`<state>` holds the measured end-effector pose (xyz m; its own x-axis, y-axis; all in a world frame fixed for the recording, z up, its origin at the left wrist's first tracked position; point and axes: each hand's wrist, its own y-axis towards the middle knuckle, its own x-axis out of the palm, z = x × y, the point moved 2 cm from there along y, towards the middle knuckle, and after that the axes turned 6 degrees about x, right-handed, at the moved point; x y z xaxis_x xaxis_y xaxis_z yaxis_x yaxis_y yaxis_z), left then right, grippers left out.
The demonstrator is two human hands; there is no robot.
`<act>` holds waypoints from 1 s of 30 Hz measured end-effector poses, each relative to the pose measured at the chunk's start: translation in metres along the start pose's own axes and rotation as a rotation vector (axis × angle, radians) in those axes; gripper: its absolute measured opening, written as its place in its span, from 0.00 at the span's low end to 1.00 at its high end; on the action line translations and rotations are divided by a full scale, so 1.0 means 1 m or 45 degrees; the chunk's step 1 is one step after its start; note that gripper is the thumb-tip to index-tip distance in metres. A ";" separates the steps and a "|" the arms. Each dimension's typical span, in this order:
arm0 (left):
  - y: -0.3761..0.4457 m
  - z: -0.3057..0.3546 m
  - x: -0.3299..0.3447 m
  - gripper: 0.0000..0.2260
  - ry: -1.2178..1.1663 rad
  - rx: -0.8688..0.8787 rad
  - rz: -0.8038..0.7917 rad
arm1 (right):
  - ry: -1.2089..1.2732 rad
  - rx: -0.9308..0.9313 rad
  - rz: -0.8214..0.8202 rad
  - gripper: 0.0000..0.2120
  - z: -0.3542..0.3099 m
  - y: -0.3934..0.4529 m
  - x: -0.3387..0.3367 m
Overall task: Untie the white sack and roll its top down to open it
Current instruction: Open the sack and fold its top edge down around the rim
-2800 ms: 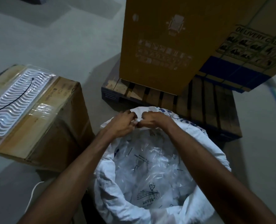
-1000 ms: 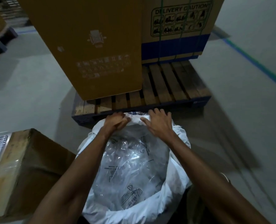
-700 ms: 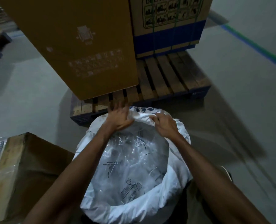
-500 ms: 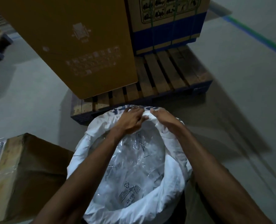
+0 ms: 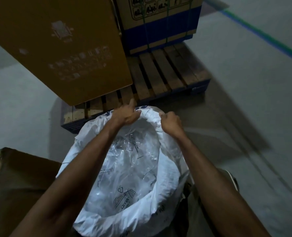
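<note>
Head view, dim light. Concrete floor [image 5: 244, 69] w/ a green-blue line [image 5: 264, 34] far beyond the R hand. Large plain cardboard box [image 5: 59, 48] stands beyond the L hand, on a wooden pallet [image 5: 160, 74]; a second box w/ blue band and printed pictograms [image 5: 160, 23] sits further back on the same pallet, beyond both hands. Another brown carton [image 5: 17, 182] lies near side, left of the L forearm.

White sack [image 5: 165, 170] stands upright btwn the two forearms, just in front of the pallet edge; mouth open, top rolled outward into a thick rim all round. Clear plastic liner w/ printed symbols [image 5: 124, 170] fills the inside, below both hands.

Left hand [image 5: 126, 113]: fingers curled over the far rim, gripping the rolled fabric; one finger sticks up. Right hand [image 5: 170, 124]: closed in a fist round the far-right part of the rim, gripping it. Hands near each other, a short span of rim btwn them.
</note>
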<state>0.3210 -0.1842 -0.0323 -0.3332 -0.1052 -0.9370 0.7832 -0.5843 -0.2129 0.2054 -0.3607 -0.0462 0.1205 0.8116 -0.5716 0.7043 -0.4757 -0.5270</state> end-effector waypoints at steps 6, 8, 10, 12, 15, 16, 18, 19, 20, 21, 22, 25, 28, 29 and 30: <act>-0.019 0.042 0.017 0.26 -0.293 0.345 0.056 | 0.549 0.222 -0.337 0.24 0.002 0.014 -0.005; -0.016 0.047 0.018 0.22 -0.207 0.350 0.124 | 0.641 0.235 -0.428 0.23 0.001 0.013 -0.008; -0.011 0.055 0.015 0.17 -0.138 0.318 0.181 | 0.623 0.222 -0.423 0.24 0.001 0.010 -0.010; -0.003 0.061 0.014 0.17 -0.113 0.194 0.202 | 0.538 0.169 -0.330 0.28 0.001 0.004 -0.013; 0.008 0.058 0.018 0.21 -0.088 -0.036 0.197 | 0.389 -0.085 -0.075 0.31 0.006 -0.008 -0.017; 0.010 0.056 0.018 0.20 -0.127 -0.098 0.205 | 0.335 -0.117 -0.038 0.33 0.008 -0.012 -0.015; 0.016 0.053 0.018 0.18 -0.209 -0.193 0.202 | 0.191 -0.023 -0.039 0.41 0.013 -0.019 -0.009; 0.020 0.051 0.019 0.18 -0.216 -0.223 0.194 | 0.147 0.017 -0.036 0.42 0.015 -0.023 -0.004; 0.023 0.050 0.020 0.18 -0.226 -0.250 0.174 | 0.141 0.039 -0.029 0.41 0.017 -0.024 -0.001; 0.027 0.050 0.022 0.20 -0.260 -0.251 0.150 | 0.176 0.055 -0.009 0.38 0.019 -0.025 0.000; 0.029 0.050 0.022 0.23 -0.305 -0.221 0.129 | 0.249 0.074 0.007 0.34 0.023 -0.023 0.002; 0.023 0.049 0.018 0.27 -0.248 -0.023 0.056 | 0.574 0.234 -0.063 0.32 0.026 -0.014 0.001; 0.004 0.059 0.016 0.27 -0.093 0.258 0.039 | 0.630 0.271 -0.155 0.34 0.033 -0.001 0.006; -0.002 0.064 0.018 0.26 -0.068 0.344 0.023 | 0.592 0.229 -0.203 0.30 0.033 0.002 0.007; -0.008 0.068 0.021 0.26 -0.051 0.382 0.011 | 0.579 0.183 -0.240 0.27 0.029 -0.001 0.006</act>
<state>0.2719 -0.2369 -0.0313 -0.3523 -0.1395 -0.9255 0.5978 -0.7943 -0.1078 0.1848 -0.3647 -0.0675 0.3149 0.9382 -0.1438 0.6439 -0.3225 -0.6938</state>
